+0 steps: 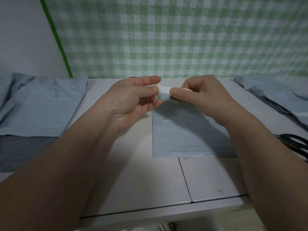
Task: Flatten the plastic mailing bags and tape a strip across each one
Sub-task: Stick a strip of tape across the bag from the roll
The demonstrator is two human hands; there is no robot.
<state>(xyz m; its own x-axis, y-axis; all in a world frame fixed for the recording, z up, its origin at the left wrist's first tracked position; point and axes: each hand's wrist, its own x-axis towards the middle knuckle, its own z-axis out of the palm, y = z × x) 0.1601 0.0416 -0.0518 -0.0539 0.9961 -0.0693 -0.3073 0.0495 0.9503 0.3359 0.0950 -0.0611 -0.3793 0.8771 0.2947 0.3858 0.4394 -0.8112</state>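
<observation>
Two hands (131, 100) (201, 95), one tape strip (164, 89), one centre bag (185, 139).

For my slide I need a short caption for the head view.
Left hand pinches the tape, right hand holds the roll, both above a flat bag on the table.

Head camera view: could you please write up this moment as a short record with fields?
Left hand: pinches the free end of the translucent white tape strip
Right hand: grips the small white tape roll, mostly hidden by its fingers
Work piece: flat pale blue plastic mailing bag on the white table, below both hands
Left side: stack of pale blue mailing bags
Right side: pile of pale blue mailing bags; black-handled scissors at the frame edge
</observation>
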